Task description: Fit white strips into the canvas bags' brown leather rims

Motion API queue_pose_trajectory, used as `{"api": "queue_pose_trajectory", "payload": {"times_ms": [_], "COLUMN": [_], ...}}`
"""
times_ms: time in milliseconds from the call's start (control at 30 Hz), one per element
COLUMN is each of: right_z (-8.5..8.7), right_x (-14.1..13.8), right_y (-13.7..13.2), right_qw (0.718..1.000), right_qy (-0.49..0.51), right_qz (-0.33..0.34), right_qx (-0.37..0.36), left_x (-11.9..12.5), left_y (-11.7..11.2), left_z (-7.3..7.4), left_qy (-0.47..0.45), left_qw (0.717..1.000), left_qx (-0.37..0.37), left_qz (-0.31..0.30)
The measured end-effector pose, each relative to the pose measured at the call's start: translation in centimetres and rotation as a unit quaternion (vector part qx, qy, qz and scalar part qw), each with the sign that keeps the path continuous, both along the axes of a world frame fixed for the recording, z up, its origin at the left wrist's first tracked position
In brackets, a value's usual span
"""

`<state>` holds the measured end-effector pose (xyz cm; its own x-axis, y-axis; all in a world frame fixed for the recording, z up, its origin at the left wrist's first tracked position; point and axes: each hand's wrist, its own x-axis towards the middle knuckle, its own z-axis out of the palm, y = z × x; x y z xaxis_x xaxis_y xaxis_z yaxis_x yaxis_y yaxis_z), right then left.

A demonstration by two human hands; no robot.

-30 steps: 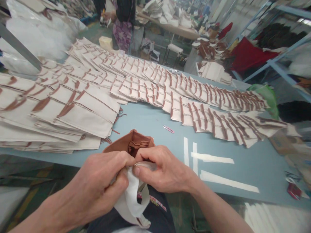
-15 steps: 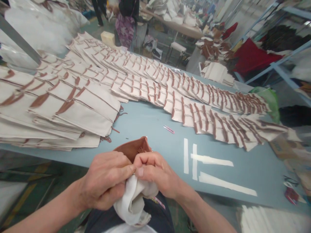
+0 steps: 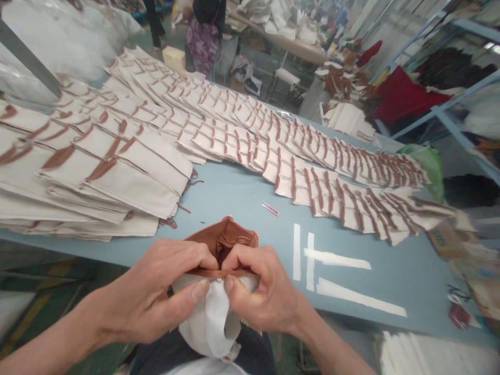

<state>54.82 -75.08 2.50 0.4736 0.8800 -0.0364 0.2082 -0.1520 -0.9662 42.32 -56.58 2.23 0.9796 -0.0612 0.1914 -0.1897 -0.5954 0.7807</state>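
A fabric bag with a brown lining [image 3: 203,235] and an off-white outside [image 3: 207,327] is held at the table's front edge, its mouth facing up. My left hand [image 3: 167,289] pinches the brown-edged rim, thumb on the white side and fingers inside. Close beside it, my right hand [image 3: 261,289] grips the same rim in the same way. Gathered brown cloth or cords show inside the bag. White cloth hangs in folds below both thumbs, over my lap. The fingertips inside the bag are partly hidden.
Overlapping off-white pieces with brown strips [image 3: 250,130] cover much of the blue table [image 3: 234,192], with thicker stacks [image 3: 148,177] at left. A pink thread snipper [image 3: 270,209] and several white strips [image 3: 361,297] lie to the right. A person [image 3: 203,36] stands beyond the table.
The bag's mouth has spread wider, showing more brown lining. My hands have shifted from a close pinch at one spot to holding a stretch of rim, thumbs outside.
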Motion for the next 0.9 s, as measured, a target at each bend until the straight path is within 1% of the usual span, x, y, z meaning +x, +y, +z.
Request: {"api": "queue_pose_trajectory", "payload": {"times_ms": [100, 167, 267, 333, 367, 500, 567, 633, 733, 833, 900], "right_z": [0.1, 0.2, 0.1, -0.3, -0.5, -1.3, -1.4, -1.4, -1.2, -1.0, -0.8], "right_x": [0.0, -0.2, -0.6, -1.0, -1.1, -1.1, -0.8, -0.5, 0.0, 0.5, 0.8], "right_y": [-0.2, -0.4, -0.5, -0.4, -0.4, -0.3, -0.5, -0.7, -0.7, -0.7, -0.7], "right_qw": [0.995, 0.991, 0.991, 0.994, 0.996, 0.997, 0.996, 0.996, 0.991, 0.978, 0.972], "right_qy": [-0.097, -0.126, -0.122, -0.085, -0.061, 0.036, 0.042, 0.006, -0.091, -0.167, -0.196], "right_qz": [0.001, 0.004, 0.009, 0.014, 0.015, 0.008, 0.008, 0.012, 0.022, 0.031, 0.033], "right_qx": [0.026, 0.034, 0.053, 0.061, 0.063, 0.069, 0.078, 0.087, 0.095, 0.121, 0.124], "left_x": [0.7, 0.9, 0.7, 0.5, 0.5, 0.8, 0.9, 1.1, 1.5, 2.0, 2.4], "left_y": [0.5, 0.8, 1.1, 1.1, 1.1, 0.4, 0.1, 0.0, 0.3, 0.4, 0.2], "left_z": [0.7, 0.7, 0.0, -0.8, -1.4, -3.7, -4.2, -3.7, -1.5, 0.9, 1.7], "left_qy": [0.02, -0.008, -0.106, -0.151, -0.153, -0.108, -0.088, -0.066, -0.031, -0.014, -0.011], "left_qw": [0.999, 0.997, 0.984, 0.976, 0.978, 0.994, 0.996, 0.997, 0.998, 0.996, 0.993], "left_qx": [0.002, 0.044, 0.133, 0.152, 0.137, 0.021, -0.004, -0.019, -0.013, 0.03, 0.068], "left_qz": [-0.044, -0.06, -0.056, -0.043, -0.037, -0.011, -0.013, -0.026, -0.054, -0.084, -0.091]}}
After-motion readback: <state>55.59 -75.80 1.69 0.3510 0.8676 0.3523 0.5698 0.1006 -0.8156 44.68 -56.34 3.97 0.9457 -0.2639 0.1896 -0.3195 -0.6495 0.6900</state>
